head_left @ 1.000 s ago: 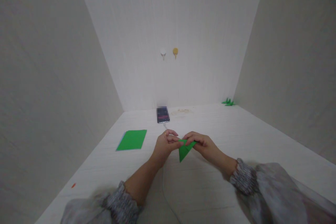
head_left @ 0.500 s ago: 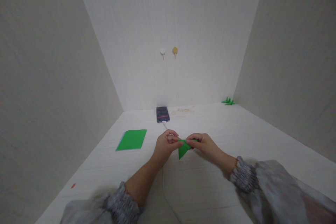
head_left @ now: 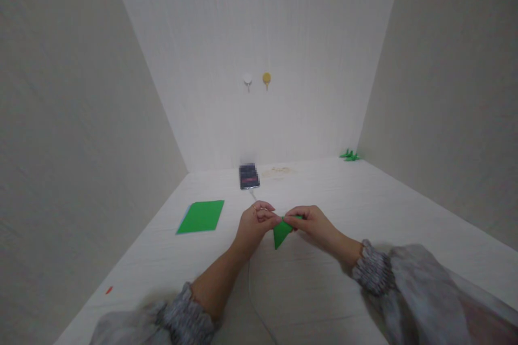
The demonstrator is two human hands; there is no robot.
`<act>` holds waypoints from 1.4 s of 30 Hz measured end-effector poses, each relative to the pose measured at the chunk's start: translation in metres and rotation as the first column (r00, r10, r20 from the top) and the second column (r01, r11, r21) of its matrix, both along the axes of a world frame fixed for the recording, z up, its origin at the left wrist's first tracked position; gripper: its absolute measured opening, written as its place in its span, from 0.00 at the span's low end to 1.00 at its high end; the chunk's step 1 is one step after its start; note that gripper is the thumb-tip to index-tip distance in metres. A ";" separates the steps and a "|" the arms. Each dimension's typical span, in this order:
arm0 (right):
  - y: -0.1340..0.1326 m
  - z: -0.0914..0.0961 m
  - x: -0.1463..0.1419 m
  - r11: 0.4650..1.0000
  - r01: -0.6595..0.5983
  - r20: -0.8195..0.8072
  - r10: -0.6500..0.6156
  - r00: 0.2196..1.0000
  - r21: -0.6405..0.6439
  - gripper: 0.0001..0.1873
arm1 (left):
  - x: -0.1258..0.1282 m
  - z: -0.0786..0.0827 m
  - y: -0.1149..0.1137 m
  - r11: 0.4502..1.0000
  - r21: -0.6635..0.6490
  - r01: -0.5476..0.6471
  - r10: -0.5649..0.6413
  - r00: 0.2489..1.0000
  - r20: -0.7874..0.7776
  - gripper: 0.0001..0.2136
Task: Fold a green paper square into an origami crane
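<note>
A green folded paper (head_left: 282, 233) is held up between my two hands, with a pointed end hanging down toward me. My left hand (head_left: 256, 225) pinches its top left edge between thumb and fingers. From the other side, my right hand (head_left: 305, 220) grips it with the thumb in front, close to the left thumb. Part of the paper is hidden behind the right fingers. To the left, a stack of green square paper (head_left: 201, 216) lies flat on the white table (head_left: 324, 296).
A phone (head_left: 249, 177) with a white cable (head_left: 253, 299) sits near the back wall. Small green folded paper pieces (head_left: 349, 155) stand in the far right corner. A small orange-red scrap (head_left: 109, 290) lies at left. Two hooks (head_left: 266, 78) are on the wall.
My thumbs have come closer together at the paper's top edge, and its pointed end hangs slightly lower. The whole view has shifted a little.
</note>
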State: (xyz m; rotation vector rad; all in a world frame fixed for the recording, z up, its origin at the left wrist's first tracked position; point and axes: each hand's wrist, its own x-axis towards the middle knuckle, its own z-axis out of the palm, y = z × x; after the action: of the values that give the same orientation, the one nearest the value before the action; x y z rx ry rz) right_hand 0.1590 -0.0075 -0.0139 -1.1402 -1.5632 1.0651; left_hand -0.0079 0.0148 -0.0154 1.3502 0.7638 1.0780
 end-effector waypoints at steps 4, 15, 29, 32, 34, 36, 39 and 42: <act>0.001 -0.001 0.000 1.000 0.011 -0.041 -0.011 0.999 -0.018 0.08 | -0.001 0.003 -0.002 0.998 0.061 -0.024 0.025 1.000 -0.014 0.12; -0.003 0.006 0.001 0.996 -0.038 -0.123 0.027 0.992 -0.083 0.13 | -0.006 0.006 -0.004 0.993 0.105 -0.060 0.065 0.997 -0.040 0.10; -0.004 0.013 0.003 0.994 -0.086 -0.065 0.082 0.995 -0.062 0.17 | -0.006 0.006 -0.001 0.995 0.089 -0.038 0.043 0.998 -0.052 0.13; -0.003 0.012 0.003 0.993 -0.080 -0.058 0.075 0.995 -0.084 0.17 | -0.005 0.006 0.000 0.996 0.082 -0.017 0.021 0.999 -0.050 0.14; -0.002 0.011 0.004 0.992 -0.072 -0.047 0.067 0.997 -0.099 0.17 | -0.005 0.006 0.000 0.997 0.078 -0.011 0.015 0.999 -0.050 0.14; -0.001 0.010 0.005 0.992 -0.067 -0.035 0.064 0.997 -0.103 0.17 | -0.005 0.006 0.000 0.997 0.080 -0.011 0.016 0.998 -0.056 0.14; 0.000 0.009 0.006 0.993 -0.054 -0.017 0.052 0.998 -0.102 0.16 | -0.006 0.005 0.000 0.996 0.088 -0.011 0.017 0.998 -0.062 0.14; -0.002 0.010 0.005 0.994 -0.022 -0.038 0.018 0.999 -0.110 0.15 | -0.008 0.006 0.000 0.995 0.093 -0.029 0.034 0.998 -0.055 0.14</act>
State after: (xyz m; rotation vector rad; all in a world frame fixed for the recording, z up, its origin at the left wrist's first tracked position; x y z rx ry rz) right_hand 0.1638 -0.0090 -0.0036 -1.1745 -1.5055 1.1927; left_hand -0.0156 0.0144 -0.0099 1.4567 0.7869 1.1155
